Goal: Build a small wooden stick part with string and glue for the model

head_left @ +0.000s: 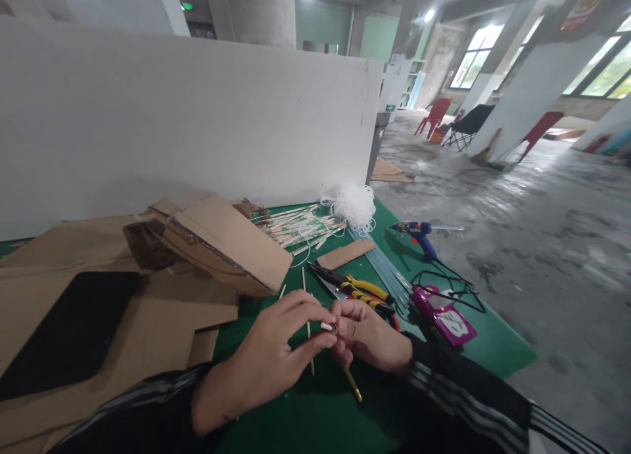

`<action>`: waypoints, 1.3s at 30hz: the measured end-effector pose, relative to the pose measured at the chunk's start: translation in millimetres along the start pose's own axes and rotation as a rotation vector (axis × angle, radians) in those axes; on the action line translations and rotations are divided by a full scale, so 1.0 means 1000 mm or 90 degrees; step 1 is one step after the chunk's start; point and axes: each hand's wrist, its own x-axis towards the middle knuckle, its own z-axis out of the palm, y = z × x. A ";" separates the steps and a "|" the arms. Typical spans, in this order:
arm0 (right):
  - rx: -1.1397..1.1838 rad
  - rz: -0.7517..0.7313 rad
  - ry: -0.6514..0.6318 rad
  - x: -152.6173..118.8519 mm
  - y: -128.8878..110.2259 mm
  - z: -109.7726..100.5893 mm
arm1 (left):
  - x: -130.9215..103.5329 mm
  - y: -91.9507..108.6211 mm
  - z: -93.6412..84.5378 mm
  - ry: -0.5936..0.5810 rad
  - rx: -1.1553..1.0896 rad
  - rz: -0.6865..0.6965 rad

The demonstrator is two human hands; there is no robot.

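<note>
My left hand and my right hand meet over the green tabletop. Between their fingertips is a short pale wooden stick with a small dark ring-like piece at its right end. My left thumb and fingers close about the stick, while the right fingertips pinch at the ring; part of both is hidden. A thin yellowish rod with a brass-coloured tip shows below my right hand. Long thin sticks lie behind the left fingers. Black-and-yellow pliers rest just beyond my right hand.
Cardboard fills the left, with a black panel. A stick pile, white cord tangle and clear glue sticks lie behind. To the right are a blue glue gun and purple box. A white board stands behind.
</note>
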 end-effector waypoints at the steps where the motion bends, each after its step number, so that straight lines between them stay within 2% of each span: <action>1: -0.011 -0.002 0.011 0.000 0.000 0.000 | 0.000 0.000 0.000 0.005 0.004 -0.002; 9: -0.059 -0.068 0.037 0.001 0.004 0.000 | 0.000 0.000 0.001 0.050 0.054 0.004; 18: -0.083 -0.063 0.036 -0.003 0.003 0.000 | 0.001 0.000 0.001 0.058 0.033 0.042; 27: -0.075 -0.019 0.005 -0.005 0.001 0.000 | 0.004 0.002 -0.002 0.026 -0.076 0.057; 39: -0.105 0.015 -0.040 -0.008 0.004 -0.004 | 0.005 0.006 -0.009 -0.070 -0.084 0.025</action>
